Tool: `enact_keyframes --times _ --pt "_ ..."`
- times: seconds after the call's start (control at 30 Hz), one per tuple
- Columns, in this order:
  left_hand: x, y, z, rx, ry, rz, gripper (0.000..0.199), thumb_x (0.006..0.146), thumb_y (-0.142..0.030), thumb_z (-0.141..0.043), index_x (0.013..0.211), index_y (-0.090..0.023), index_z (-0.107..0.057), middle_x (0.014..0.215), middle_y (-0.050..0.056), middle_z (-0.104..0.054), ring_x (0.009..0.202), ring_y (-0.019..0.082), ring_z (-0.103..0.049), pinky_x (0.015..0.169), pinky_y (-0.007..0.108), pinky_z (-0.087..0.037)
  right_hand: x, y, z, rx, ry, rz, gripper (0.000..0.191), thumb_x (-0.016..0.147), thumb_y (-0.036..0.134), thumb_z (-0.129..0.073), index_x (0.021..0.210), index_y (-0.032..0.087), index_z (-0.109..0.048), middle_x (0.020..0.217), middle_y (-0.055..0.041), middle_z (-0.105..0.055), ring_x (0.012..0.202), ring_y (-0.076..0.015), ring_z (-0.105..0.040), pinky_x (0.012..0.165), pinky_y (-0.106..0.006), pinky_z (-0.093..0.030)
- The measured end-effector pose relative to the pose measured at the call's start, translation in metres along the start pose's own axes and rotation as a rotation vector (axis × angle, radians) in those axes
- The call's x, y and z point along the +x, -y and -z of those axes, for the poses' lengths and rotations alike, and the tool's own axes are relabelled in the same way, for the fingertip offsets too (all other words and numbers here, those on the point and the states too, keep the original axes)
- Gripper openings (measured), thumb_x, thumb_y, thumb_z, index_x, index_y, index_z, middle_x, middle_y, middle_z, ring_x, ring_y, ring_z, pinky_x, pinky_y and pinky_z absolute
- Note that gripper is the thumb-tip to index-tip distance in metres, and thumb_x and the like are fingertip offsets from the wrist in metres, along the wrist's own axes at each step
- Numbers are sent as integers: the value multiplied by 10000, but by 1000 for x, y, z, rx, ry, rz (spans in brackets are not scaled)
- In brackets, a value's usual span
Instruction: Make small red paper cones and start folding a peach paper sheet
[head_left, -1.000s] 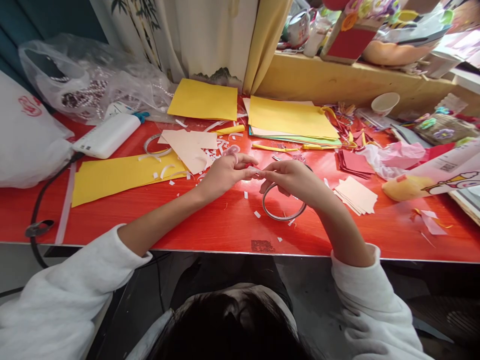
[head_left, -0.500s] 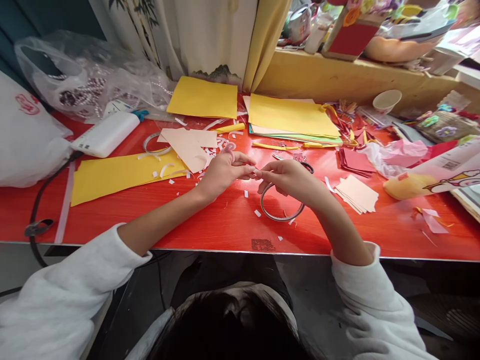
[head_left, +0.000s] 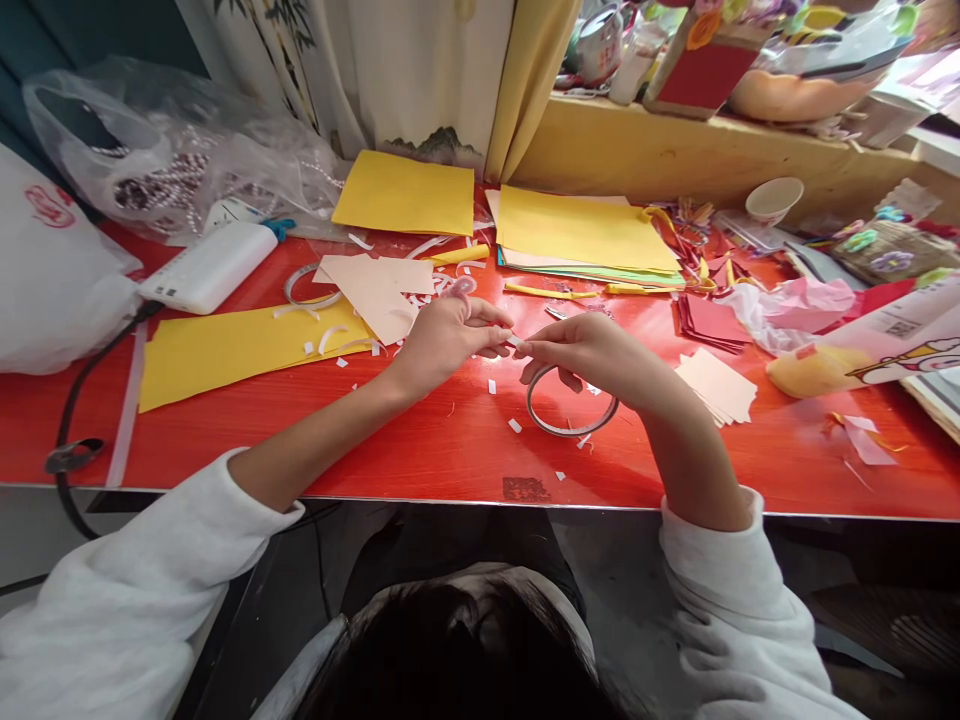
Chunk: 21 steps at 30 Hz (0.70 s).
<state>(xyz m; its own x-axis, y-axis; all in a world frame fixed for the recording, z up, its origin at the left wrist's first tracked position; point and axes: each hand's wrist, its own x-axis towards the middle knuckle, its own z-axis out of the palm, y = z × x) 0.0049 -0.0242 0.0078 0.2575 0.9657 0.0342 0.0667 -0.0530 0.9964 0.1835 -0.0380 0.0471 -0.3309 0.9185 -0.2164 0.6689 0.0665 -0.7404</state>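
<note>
Both hands meet above the middle of the red table [head_left: 420, 455]. My left hand [head_left: 450, 340] is closed in a pinch, a pink loop [head_left: 461, 286] showing above its knuckles; what its fingertips grip is too small to name. A small white strip [head_left: 516, 341] shows at the fingertips of my right hand [head_left: 589, 352], which pinches it. Under the right hand, a tape ring [head_left: 574, 432] hangs or stands near the curled fingers; whether they hold it is unclear. Small white paper bits [head_left: 514, 426] are scattered below.
Yellow strips [head_left: 225, 355] and beige pieces [head_left: 375, 290] lie left, with another tape ring [head_left: 291, 290] beside them. Yellow sheets [head_left: 585, 232] are stacked behind. Beige cards [head_left: 724, 385] and red cards [head_left: 709, 325] lie right. A white power bank [head_left: 214, 265] sits back left.
My right hand has turned slightly and moved a little right; more of the white strip shows between the fingertips. The tape ring beneath has shifted slightly right and up.
</note>
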Motion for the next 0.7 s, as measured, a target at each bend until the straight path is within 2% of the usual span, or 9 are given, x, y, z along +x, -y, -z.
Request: enact_keyframes --times 0.17,0.3,0.37,0.53,0.7 --pt "2 0 3 0 1 10 71 749 -168 -674 806 -126 -680 665 9 -694 679 161 -708 777 362 -600 0 -3 2 -50 0 11 328 867 382 -570 740 120 -720 732 -78 -732 406 -63 -430 485 -270 -383" --pt "8 0 14 -24 -75 -25 92 742 -152 -673 827 -116 -674 672 7 -686 670 149 -704 810 357 -598 2 -8 5 -62 -44 4 379 856 441 -578 697 121 -703 651 -75 -701 402 -69 -422 447 -267 -353" --pt "10 -1 18 -35 -100 -34 107 734 -153 -683 832 -113 -674 693 13 -686 684 148 -702 810 337 -599 2 -9 6 -11 -63 32 348 850 437 -589 735 128 -699 666 -69 -698 421 -69 -424 438 -256 -342" --pt "11 -5 21 -69 -95 -29 97 731 -146 -694 819 -109 -673 716 23 -677 728 157 -704 786 316 -611 2 -11 6 94 -118 74 277 846 384 -605 975 154 -689 601 -21 -635 450 -71 -404 425 -232 -297" --pt "12 -4 23 -107 -77 -55 104 733 -138 -701 826 -103 -671 739 17 -685 688 141 -701 764 311 -618 3 -12 5 65 -209 116 277 834 406 -619 858 144 -708 598 -22 -612 476 -70 -388 452 -245 -264"
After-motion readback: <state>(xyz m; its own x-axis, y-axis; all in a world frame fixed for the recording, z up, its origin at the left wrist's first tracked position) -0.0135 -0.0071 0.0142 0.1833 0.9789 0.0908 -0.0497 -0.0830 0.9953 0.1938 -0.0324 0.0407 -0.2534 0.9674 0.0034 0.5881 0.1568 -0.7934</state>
